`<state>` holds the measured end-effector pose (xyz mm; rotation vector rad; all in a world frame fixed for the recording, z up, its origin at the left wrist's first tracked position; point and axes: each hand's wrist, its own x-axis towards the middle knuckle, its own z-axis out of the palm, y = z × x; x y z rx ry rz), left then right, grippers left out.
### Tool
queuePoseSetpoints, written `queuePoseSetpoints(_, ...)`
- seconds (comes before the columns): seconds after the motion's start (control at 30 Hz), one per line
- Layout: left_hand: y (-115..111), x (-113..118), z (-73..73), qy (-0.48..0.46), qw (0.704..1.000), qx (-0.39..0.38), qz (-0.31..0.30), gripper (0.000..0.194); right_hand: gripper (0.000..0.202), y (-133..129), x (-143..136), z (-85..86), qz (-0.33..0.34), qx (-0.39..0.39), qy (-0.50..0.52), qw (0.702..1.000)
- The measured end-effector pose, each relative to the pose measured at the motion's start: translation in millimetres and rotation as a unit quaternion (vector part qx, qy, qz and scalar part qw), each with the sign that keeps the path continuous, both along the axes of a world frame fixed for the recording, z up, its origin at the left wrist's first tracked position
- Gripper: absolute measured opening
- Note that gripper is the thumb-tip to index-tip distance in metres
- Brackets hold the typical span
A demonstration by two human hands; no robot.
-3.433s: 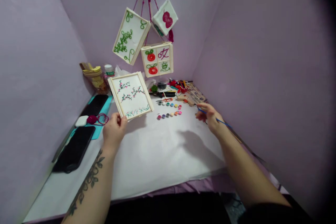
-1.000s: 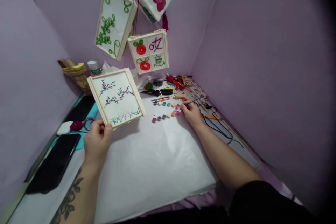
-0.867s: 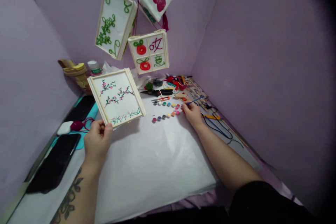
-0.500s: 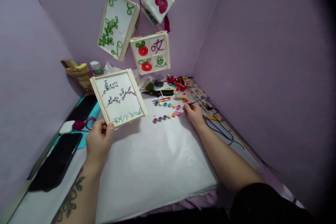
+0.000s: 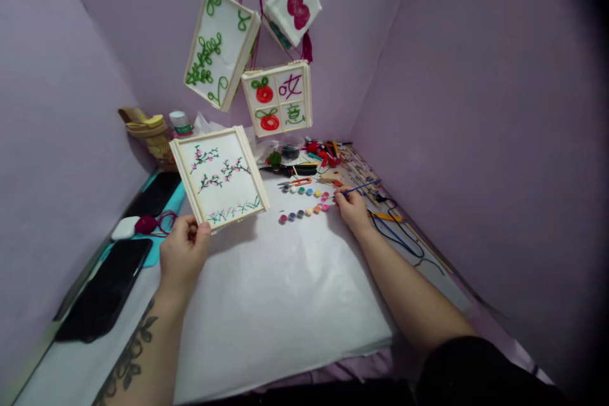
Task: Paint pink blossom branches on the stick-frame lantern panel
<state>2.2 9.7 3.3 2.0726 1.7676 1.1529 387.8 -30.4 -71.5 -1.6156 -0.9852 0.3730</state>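
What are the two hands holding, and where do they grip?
The left hand holds the painted frame by its lower left corner. The right hand holds a thin blue paintbrush near its front end.

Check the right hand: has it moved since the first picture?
Yes. The right hand, holding the brush, has moved left to the paint pots; earlier it was well right of them.

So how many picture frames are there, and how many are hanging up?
Hanging wooden frames with yarn pictures: 3, the green vine one, the dark red one and the four-pane one
Held wooden frame with pink blossoms, in the left hand: 1
Total: 4
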Motion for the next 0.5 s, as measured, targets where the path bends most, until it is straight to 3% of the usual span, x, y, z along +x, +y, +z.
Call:
queuePoseSetpoints(0.27, -0.2, 2.0, 0.6, -0.002, 1.000, -0.005, 0.007, 0.029, 0.019, -1.1, 1.9, 2.1, 0.011, -0.011, -0.074, 0.997)
queuePoseSetpoints(0.5, 0.1, 0.8, -0.9, -0.004, 1.000, 0.003, 0.000, 0.028, 0.018, -5.2, -1.0, 9.0, 0.017, 0.008, -0.042, 0.999)
